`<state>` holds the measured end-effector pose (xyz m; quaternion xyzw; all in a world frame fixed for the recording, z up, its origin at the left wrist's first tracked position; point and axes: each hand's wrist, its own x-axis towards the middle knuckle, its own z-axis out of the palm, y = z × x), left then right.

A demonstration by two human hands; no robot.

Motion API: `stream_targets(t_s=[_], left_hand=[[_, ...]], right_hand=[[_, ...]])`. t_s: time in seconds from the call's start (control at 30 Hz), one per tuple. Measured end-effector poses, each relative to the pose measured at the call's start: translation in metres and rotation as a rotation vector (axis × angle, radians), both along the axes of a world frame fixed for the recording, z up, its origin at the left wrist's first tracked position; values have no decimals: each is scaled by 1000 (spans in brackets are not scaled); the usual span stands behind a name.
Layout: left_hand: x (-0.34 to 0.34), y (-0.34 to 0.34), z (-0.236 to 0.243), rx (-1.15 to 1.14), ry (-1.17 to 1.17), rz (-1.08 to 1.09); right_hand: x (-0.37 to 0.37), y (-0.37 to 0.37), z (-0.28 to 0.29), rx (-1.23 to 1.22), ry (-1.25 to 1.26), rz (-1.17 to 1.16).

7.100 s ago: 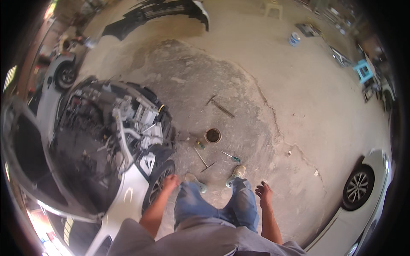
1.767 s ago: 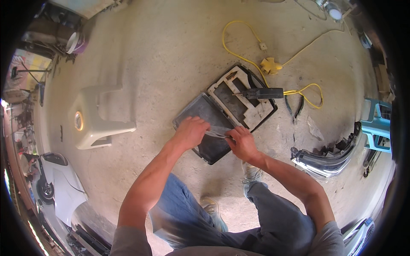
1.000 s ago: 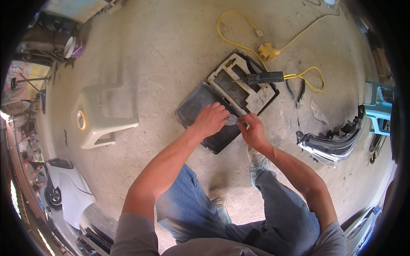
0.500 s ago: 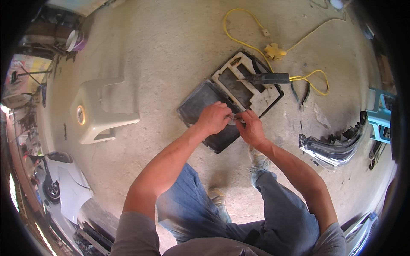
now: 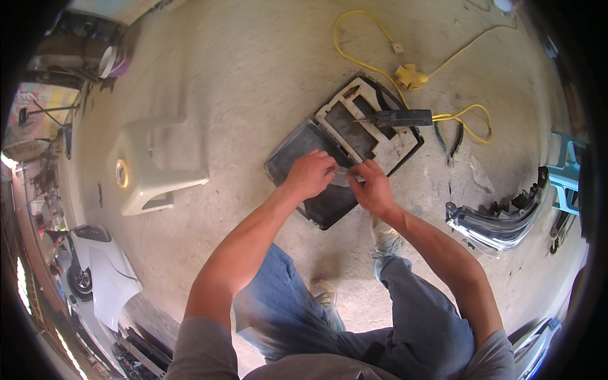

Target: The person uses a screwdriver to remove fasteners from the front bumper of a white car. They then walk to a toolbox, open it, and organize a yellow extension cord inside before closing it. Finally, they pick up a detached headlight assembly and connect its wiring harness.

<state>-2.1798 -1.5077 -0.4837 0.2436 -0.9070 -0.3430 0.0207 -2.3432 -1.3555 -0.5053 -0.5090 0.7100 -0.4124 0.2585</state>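
Observation:
My left hand (image 5: 311, 173) and my right hand (image 5: 373, 189) are close together above an open black tool case (image 5: 294, 145) on the concrete floor. Between them stretches a small, thin, translucent strip (image 5: 341, 171), pinched at one end by each hand; its exact kind is too small to make out. Across the case's pale, cut-out liner (image 5: 386, 149) lies a black handheld tool (image 5: 405, 118) with a thin metal tip pointing left. Its yellow cord (image 5: 481, 136) loops away to the right.
Beyond the case sits a yellow outlet block (image 5: 411, 77). Black-handled pliers (image 5: 452, 145) lie right of it, near a car headlight (image 5: 497, 231) and a blue stool (image 5: 565, 171). At left is a beige plastic stool (image 5: 149, 183) on its side. My shoes (image 5: 385, 237) stand near the case.
My hands have drawn slightly apart, and more of the thin strip shows between them. The view has shifted a little; the tool and the case lie as before.

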Motion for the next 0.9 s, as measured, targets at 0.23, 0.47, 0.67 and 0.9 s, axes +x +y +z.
stream_targets(t_s=[0.23, 0.47, 0.67, 0.9], left_hand=[[0, -5, 9, 91, -56, -13], [15, -17, 18, 175, -81, 9], [24, -28, 37, 220, -261, -80], [30, -23, 24, 184, -465, -210]], right_hand=[[-18, -4, 3, -5, 98, 142], [-134, -53, 13, 56, 686, -12], [-181, -63, -9, 315, 761, 185], [-182, -86, -13, 404, 676, 320]])
